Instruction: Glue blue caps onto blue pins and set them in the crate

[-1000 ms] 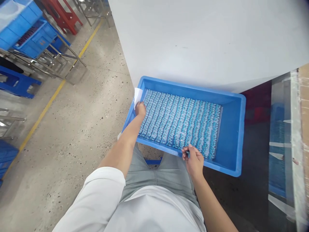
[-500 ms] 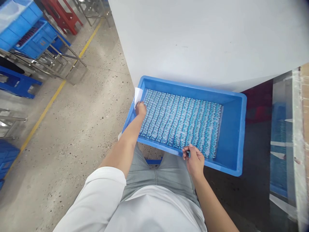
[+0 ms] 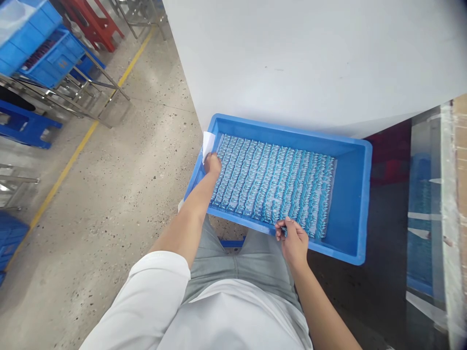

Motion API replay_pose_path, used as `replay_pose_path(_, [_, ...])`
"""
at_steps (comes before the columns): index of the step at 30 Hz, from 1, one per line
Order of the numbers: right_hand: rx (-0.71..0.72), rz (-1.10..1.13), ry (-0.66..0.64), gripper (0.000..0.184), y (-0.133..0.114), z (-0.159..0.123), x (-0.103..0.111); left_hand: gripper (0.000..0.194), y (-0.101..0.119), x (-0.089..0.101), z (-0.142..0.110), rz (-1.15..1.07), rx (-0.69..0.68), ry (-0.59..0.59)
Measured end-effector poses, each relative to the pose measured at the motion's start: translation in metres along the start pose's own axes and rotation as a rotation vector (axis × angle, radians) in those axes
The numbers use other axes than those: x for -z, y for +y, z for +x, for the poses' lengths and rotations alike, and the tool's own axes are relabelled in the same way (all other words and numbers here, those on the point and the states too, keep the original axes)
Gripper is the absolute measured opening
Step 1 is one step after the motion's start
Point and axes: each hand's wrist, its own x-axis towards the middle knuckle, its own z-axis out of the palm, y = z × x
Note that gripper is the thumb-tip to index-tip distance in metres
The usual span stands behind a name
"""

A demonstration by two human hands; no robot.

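Observation:
A blue plastic bin (image 3: 350, 199) sits at an angle in front of me, over my lap. Tight rows of small teal-and-white pieces (image 3: 270, 180) cover much of its floor. At the bin's left end, my left hand (image 3: 212, 164) is closed, its fingertips hidden. A white paper slip (image 3: 208, 142) sticks up from this hand across the rim. My right hand (image 3: 294, 237) is at the front rim, thumb and fingers pinched together. Between its fingers shows a bit of dark teal, too small to make out well.
A white panel (image 3: 292, 58) stands just behind the bin. At the left are stacked blue crates (image 3: 54, 56) on a metal stand, a red stool (image 3: 95, 24), a blue stool (image 3: 27, 124) and a yellow floor line (image 3: 73, 155). A bench edge (image 3: 450, 204) runs along the right.
Both hands and the bin stay in place. The whole view has shifted very slightly.

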Motion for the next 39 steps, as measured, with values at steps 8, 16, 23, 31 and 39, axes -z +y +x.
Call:
replay_pose_path(8, [-0.036,0.045,0.026,0.034,-0.005,-0.001,-0.002,0.012,-0.004,-0.001,0.003,0.046,-0.051,-0.037])
replay_pose_path(16, [-0.282,0.402,-0.112,0.018,-0.034,-0.001,-0.043,0.025,0.002,0.023,-0.058,-0.176,-0.118,-0.057])
replay_pose_path(23, [0.099,0.290,-0.170,0.018,-0.036,-0.013,-0.147,0.039,0.015,0.043,-0.173,-1.200,0.324,-0.384])
replay_pose_path(31, [0.444,0.174,-0.423,0.028,-0.047,-0.036,-0.189,0.032,0.025,0.074,-0.163,-1.417,0.397,-0.320])
replay_pose_path(39, [0.975,-0.527,-0.418,0.021,-0.072,-0.040,-0.166,0.022,0.018,0.092,-0.159,-1.548,0.546,-0.343])
